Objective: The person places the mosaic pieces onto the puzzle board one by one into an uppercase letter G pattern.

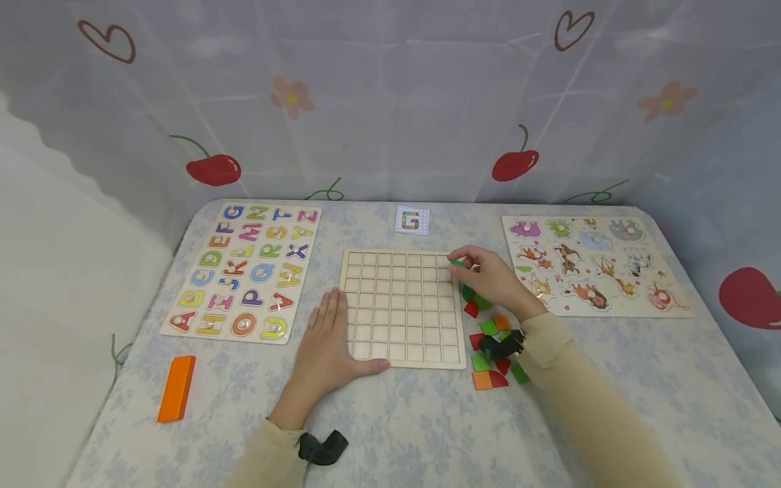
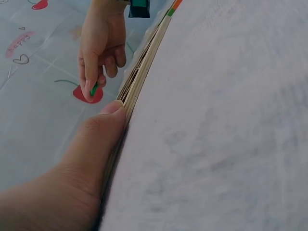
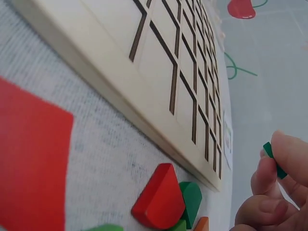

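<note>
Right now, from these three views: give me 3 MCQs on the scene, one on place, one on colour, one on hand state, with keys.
1. Where does the alphabet puzzle lie relative to the grid board?
A. to its left
B. to its right
C. on top of it

2. What colour is the small piece pinched by the right hand?
A. orange
B. green
C. blue

3. How is the left hand placed?
A. curled in a fist
B. lifted off the table
C. flat at the board's left edge

Answers:
1 A, the head view shows it on the left side of the table.
2 B, both wrist views show green between the fingertips.
3 C, the head view shows the fingers straight, and the left wrist view shows the thumb against the board's edge.
</note>
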### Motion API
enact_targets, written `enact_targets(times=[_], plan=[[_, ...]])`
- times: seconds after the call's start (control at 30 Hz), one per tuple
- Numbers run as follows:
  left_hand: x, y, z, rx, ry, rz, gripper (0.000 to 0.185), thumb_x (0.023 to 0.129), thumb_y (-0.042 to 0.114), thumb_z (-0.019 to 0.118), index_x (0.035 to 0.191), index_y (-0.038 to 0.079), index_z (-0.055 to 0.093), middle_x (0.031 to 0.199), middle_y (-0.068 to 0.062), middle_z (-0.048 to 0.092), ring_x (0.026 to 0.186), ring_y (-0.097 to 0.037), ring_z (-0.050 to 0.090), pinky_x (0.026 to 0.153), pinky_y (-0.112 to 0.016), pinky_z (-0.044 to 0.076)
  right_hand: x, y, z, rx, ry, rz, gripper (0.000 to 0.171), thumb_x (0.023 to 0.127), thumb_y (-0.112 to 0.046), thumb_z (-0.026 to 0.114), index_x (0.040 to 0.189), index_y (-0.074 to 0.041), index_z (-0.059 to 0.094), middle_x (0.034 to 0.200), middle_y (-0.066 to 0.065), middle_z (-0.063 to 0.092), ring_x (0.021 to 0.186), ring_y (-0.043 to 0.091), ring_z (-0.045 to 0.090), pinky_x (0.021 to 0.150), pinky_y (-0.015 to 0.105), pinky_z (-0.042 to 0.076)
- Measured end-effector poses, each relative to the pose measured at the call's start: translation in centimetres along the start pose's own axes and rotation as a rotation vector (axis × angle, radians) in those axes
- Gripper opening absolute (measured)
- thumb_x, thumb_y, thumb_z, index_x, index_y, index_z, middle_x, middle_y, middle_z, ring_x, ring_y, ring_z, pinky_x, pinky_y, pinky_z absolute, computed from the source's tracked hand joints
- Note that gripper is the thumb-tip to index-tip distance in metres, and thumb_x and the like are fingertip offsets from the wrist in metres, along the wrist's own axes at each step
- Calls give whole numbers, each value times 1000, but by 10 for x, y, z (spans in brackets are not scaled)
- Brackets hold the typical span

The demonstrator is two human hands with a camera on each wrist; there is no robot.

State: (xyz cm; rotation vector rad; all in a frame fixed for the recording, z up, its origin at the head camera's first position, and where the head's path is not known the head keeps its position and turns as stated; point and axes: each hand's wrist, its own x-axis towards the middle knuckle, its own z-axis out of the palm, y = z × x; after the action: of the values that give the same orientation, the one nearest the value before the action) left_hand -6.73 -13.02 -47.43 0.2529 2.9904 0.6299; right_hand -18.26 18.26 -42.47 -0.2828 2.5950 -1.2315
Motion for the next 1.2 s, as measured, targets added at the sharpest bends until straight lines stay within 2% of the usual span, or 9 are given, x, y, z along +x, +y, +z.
enact_targets(times=[0.17,0.37,0.57,0.73,0.87,1.0,1.1,1.2], plan=[[5,3,-6,-10,-31,13,150,57,90,66,158,0,3,168,-15,-1,156,-30,-1,127,-49,8,4,-2,1,30,2,62,29,101,-28,57,127,-15,62,91,11,56,71,24,50,58,30,42],[8,3,-8,-27,-43,7,151,55,89,68,158,0,3,168,-15,-1,156,-30,-1,127,-48,8,9,-4,2,98,-30,133,30,104,-28,51,130,-16,60,102,13,65,86,26,56,72,33,44],[10,0,-4,-36,-24,3,151,54,91,67,159,2,4,168,-13,0,156,-28,-1,127,-48,7,13,-7,6,84,-33,62,28,103,-23,54,129,-13,59,103,13,68,91,26,63,77,33,48],[10,-2,0,-39,-9,7,151,54,93,65,159,2,5,168,-13,1,156,-28,0,127,-48,8,18,-13,12,123,-47,34,23,102,-18,55,123,-8,54,103,14,70,98,24,69,78,33,48],[9,-3,0,-39,-1,9,151,53,93,64,159,3,6,168,-13,1,157,-28,0,127,-48,8,23,-18,16,115,-41,26,22,102,-19,56,120,-8,52,103,13,71,93,22,68,72,32,46],[9,-3,0,-41,0,11,151,53,93,64,159,3,5,168,-13,1,157,-28,0,127,-48,8,26,-23,20,64,-35,22,23,100,-19,60,119,-7,55,105,11,67,80,22,60,63,30,46],[9,-3,1,-41,-2,9,151,53,93,65,159,3,5,168,-13,1,157,-27,0,127,-48,8,28,-26,24,68,-43,42,23,98,-17,63,118,-8,58,106,10,62,71,21,56,59,28,49],[10,-3,1,-40,-1,7,151,53,92,66,159,2,5,168,-13,1,157,-27,0,127,-48,8,31,-29,30,71,-51,40,23,97,-16,63,118,-8,61,107,10,61,70,21,56,59,28,50]])
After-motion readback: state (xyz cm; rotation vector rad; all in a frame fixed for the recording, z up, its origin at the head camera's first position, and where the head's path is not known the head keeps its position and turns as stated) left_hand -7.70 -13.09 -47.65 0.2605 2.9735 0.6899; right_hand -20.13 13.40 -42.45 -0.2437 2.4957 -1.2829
